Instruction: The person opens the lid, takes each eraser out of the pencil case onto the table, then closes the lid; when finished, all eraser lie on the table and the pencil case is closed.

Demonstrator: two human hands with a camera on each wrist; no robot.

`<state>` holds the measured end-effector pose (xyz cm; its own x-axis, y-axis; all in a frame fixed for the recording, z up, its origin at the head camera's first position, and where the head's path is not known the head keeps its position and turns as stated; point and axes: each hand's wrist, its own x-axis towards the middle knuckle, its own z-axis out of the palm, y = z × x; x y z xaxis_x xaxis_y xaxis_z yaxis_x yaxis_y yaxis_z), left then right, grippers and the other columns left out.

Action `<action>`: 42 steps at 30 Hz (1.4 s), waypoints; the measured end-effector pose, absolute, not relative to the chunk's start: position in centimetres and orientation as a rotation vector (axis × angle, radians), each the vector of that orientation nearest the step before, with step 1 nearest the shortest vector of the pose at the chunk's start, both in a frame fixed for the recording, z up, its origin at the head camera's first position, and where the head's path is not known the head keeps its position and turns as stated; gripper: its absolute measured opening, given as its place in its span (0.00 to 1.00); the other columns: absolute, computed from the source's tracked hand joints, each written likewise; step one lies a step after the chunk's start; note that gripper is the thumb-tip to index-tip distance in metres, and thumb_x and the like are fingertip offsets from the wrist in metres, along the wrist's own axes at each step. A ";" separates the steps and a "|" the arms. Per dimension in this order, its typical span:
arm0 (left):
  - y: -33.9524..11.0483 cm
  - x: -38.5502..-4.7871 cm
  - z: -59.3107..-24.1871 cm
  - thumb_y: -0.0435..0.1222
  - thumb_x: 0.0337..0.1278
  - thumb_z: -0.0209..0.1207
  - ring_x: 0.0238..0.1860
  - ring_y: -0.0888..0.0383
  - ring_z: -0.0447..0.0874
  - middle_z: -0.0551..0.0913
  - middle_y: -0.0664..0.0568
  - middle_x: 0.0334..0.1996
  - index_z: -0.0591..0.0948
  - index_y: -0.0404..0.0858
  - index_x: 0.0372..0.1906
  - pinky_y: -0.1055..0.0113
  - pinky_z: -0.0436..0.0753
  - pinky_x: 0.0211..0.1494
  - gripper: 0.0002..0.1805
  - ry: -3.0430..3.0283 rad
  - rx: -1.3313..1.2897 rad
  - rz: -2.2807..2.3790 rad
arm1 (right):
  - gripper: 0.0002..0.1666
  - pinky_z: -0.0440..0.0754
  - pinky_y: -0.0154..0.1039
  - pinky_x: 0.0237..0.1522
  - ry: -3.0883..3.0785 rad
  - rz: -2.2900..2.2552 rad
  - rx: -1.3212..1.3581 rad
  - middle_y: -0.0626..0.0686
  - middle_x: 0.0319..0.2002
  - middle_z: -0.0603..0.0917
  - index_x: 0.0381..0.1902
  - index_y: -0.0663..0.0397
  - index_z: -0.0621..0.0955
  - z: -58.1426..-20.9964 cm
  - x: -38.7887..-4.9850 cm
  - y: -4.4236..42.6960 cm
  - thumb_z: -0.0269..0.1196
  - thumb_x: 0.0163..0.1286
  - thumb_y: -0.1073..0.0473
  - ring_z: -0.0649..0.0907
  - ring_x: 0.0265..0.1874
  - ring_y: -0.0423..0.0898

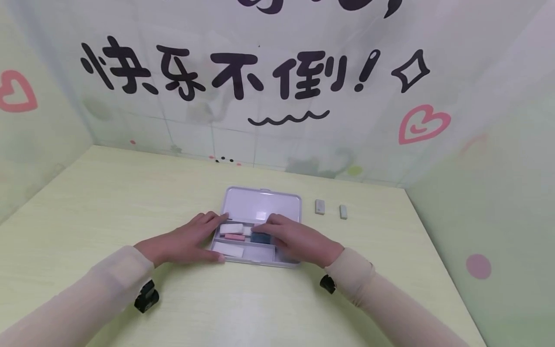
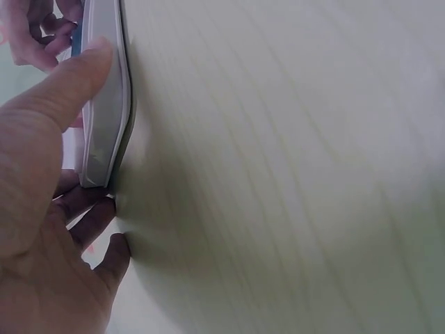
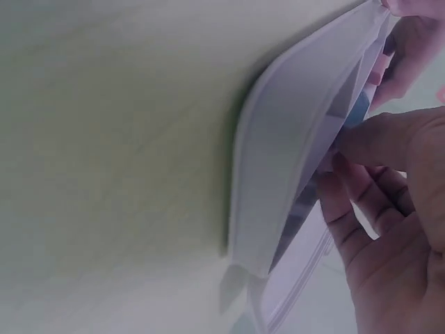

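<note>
Near the middle of the pale tabletop (image 1: 130, 188), a shallow whitish case (image 1: 259, 251) lies with its lid (image 1: 256, 200) opened back toward the wall, its compartments facing up. From where I stand, the person's left hand (image 1: 191, 242) is set wide along the left end of it: the thumb rests on the front edge near the corner, and the other fingers reach to the rear of that side, close to the lid. The right hand (image 1: 299, 240) dips into the right part of the case, its fingers bent and bunched near one another; I cannot tell whether they hold anything. Just by them sits a dark blue block (image 1: 261, 238), partly covered by the hand. To its left in the rear compartment lie a white block (image 1: 231, 229), a small white piece (image 1: 247, 231) and, in front of these, a slim pink block (image 1: 234, 237). Another white block lies in the front compartment, at its left end. Right of the lid, apart from the case and from each other, two small grey blocks (image 1: 319, 206) lie on the tabletop. Large black Chinese characters (image 1: 236, 72) and a pink heart outline (image 1: 403, 132) mark the wall behind.
</note>
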<state>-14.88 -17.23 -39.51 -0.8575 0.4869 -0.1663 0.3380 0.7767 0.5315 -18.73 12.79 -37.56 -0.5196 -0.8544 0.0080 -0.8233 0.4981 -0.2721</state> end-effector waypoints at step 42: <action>-17.5 -14.6 -39.6 0.57 0.57 0.72 0.66 0.44 0.67 0.70 0.40 0.70 0.57 0.34 0.82 0.40 0.72 0.74 0.57 2.677 0.640 0.773 | 0.26 0.85 0.39 0.56 2.537 -0.627 -1.232 0.55 0.56 0.83 0.67 0.59 0.77 -37.6 -19.6 12.6 0.66 0.72 0.69 0.82 0.50 0.45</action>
<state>-14.61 -17.45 -39.62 -0.8624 0.4859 -0.1422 0.3353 0.7585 0.5588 -19.57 12.60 -37.61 -0.6105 -0.7911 -0.0370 -0.6828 0.5495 -0.4815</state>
